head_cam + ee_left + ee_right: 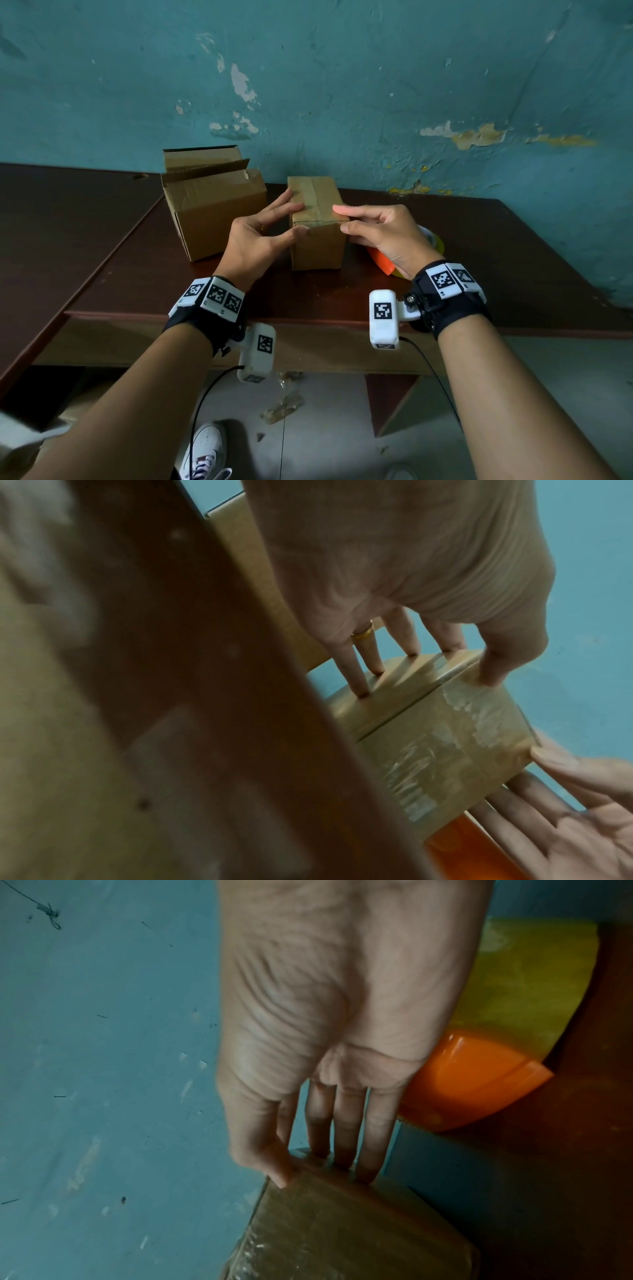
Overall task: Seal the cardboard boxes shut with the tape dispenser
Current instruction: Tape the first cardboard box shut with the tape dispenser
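Two boxes: one small taped box (317,222) at mid-table, one larger open box (212,209) just to its left, flaps up, no tape visible on it.
Surface: dark brown table (479,246) set against a peeling teal wall (342,85).
Small box, seal: a tape strip (313,197) runs along the top seam and folds down the near face, where the left wrist view shows it wrinkled and patchy.
Left hand (260,240): fingers spread and nearly straight, tips resting on the box's left side and top edge, thumb on the near corner. Judged a steadying hold, so the box does not slide under pressure from the other side.
Right hand (380,233): fingers extended and close together, tips against the right top edge, thumb at the near right corner. Judged to be pressing the tape end flat, not gripping.
Tape dispenser (387,263): orange body with a yellowish roll, lying on the table behind and under the right palm, just right of the small box; neither hand holds it. Probably set down to free both hands for smoothing.
Progress: small box appears closed and taped; larger box not yet sealed.
Risk: wrinkled tape on the near face may lift if not rubbed down.
Floor: tape scraps (284,407) and a white shoe (205,448) below the table edge.
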`<action>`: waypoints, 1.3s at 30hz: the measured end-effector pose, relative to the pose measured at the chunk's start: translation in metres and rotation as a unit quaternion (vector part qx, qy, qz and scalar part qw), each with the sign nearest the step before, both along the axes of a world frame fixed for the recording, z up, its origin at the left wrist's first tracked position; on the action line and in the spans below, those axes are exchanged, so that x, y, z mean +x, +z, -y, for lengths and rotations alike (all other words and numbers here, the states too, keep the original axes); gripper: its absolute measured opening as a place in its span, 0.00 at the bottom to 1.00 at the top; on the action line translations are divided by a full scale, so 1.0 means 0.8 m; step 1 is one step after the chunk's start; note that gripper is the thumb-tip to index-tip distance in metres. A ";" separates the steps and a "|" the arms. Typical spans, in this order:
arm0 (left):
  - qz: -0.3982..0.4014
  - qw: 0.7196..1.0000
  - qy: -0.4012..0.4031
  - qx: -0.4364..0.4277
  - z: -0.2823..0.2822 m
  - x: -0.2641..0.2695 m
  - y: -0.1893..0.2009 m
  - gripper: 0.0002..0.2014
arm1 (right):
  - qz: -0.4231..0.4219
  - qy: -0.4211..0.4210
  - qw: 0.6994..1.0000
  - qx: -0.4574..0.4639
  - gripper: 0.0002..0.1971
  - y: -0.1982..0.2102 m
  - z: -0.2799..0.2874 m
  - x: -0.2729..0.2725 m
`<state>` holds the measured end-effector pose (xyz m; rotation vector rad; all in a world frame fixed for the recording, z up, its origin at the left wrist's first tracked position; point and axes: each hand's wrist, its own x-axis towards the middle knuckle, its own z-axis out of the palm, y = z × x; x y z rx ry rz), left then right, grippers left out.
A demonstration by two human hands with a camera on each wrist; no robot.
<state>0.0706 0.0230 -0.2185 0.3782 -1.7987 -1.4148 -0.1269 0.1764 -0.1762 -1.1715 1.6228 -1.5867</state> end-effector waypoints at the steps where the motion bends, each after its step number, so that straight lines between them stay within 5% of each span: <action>1: -0.001 1.000 0.007 -0.002 -0.002 0.000 0.001 0.25 | 0.003 0.000 1.000 0.000 0.18 0.001 0.000 0.000; 13: -0.023 0.999 0.016 0.034 -0.009 -0.006 -0.001 0.20 | -0.006 0.010 1.000 0.006 0.20 0.001 -0.001 -0.001; 22: -0.011 1.000 0.014 0.022 -0.009 -0.004 0.001 0.25 | 0.008 0.006 1.000 0.009 0.18 0.003 -0.001 0.001; 28: 0.014 1.000 -0.004 -0.002 -0.002 0.000 -0.003 0.31 | -0.018 0.017 1.000 0.000 0.25 -0.003 0.001 -0.003; 39: 0.025 1.000 0.005 -0.018 -0.004 -0.001 -0.002 0.31 | -0.056 0.006 0.998 -0.006 0.26 -0.004 -0.001 -0.003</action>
